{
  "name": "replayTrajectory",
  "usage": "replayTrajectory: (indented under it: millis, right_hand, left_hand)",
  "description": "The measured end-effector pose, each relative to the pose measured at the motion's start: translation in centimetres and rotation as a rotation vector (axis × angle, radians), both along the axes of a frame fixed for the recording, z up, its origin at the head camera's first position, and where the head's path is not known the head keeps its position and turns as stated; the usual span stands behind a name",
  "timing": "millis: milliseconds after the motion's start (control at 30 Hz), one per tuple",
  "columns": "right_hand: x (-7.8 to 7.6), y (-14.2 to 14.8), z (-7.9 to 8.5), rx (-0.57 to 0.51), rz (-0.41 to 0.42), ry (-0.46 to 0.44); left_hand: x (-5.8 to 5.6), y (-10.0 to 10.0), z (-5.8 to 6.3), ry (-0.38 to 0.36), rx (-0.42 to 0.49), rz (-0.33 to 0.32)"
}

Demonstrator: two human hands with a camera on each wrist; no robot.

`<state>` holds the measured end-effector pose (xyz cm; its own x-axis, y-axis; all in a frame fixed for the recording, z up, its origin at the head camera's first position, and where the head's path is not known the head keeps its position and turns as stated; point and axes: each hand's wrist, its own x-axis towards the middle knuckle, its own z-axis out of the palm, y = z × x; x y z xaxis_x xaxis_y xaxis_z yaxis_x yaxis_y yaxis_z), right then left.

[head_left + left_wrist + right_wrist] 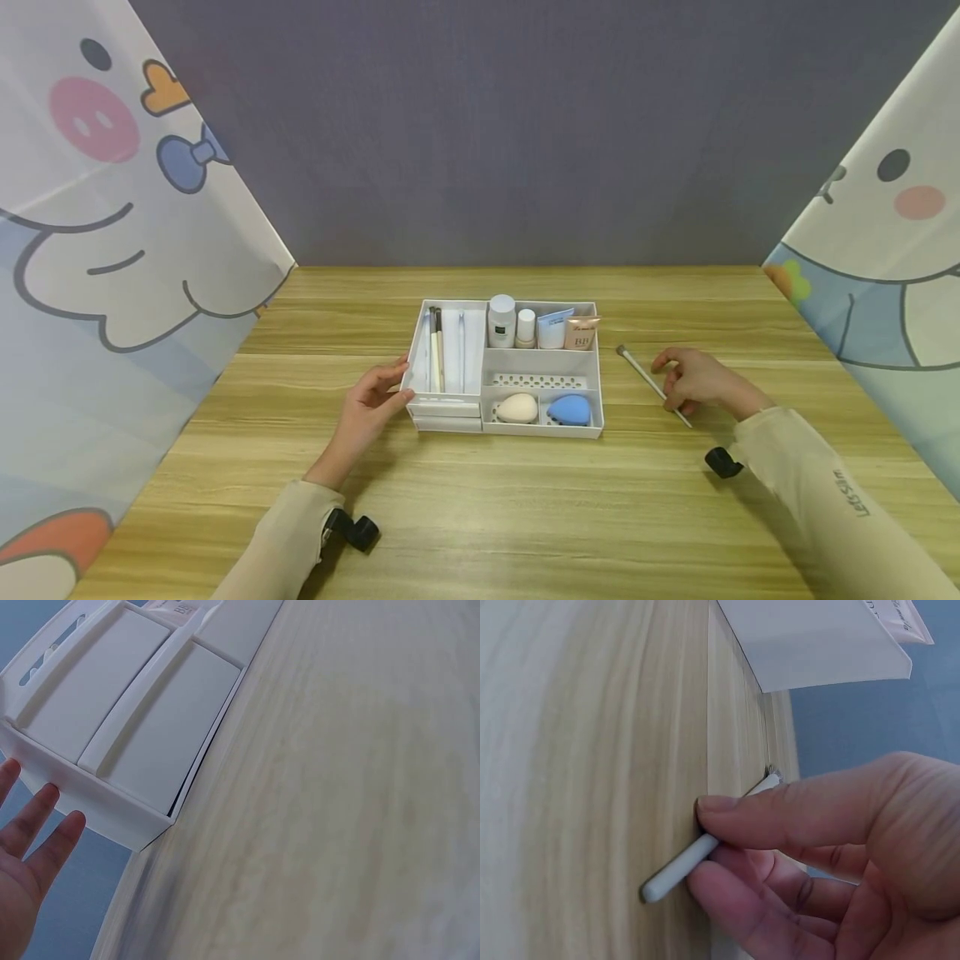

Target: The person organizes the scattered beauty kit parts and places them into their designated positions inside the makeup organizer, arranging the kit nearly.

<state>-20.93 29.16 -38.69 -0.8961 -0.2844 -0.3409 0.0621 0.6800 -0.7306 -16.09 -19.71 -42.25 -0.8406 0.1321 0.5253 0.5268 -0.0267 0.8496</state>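
A white desktop organizer (540, 362) sits mid-table, with two drawer fronts (161, 724) in the left wrist view. My left hand (365, 410) rests against its left side near the front corner, fingers (58, 847) extended along the wall. To the organizer's right, a makeup brush (639, 367) with a pale handle lies slanted, bristles toward the back. My right hand (705, 385) pinches the handle (679, 868) between thumb and fingers, close over the wood. Slim brushes (439, 350) lie in the organizer's left tray. Its front compartments hold a cream sponge (517, 408) and a blue sponge (570, 410).
At the organizer's back right stand a white-capped bottle (502, 325), a smaller bottle (526, 330), a blue-white tube (553, 331) and a tan tube (580, 333). The wooden table (510, 517) meets a grey panel (525, 150) behind, with cartoon-printed sheets (150, 275) at both sides.
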Motion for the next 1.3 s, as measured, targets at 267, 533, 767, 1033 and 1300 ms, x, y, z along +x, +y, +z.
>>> replayTrajectory:
  millis: [267, 533, 767, 1033, 1300]
  right_hand:
    - [0.2, -0.5, 0.4, 0.008, -0.014, -0.024]
    - [0.2, -0.7, 0.5, 0.059, 0.023, 0.007]
    - [0.3, -0.7, 0.5, 0.078, 0.045, 0.017]
    - [0.0, -0.1, 0.1, 0.006, 0.034, -0.013]
    - [-0.3, 1.1, -0.3, -0.133, 0.000, -0.105]
  left_hand:
    - [0.0, -0.1, -0.1, -0.005, -0.009, 0.004]
    - [0.0, -0.1, 0.0, 0.004, -0.002, 0.000]
    - [0.1, 0.1, 0.1, -0.012, -0.009, 0.014]
    - [0.1, 0.1, 0.2, -0.034, -0.018, 0.025]
    - [0.1, 0.1, 0.2, -0.037, -0.015, 0.014]
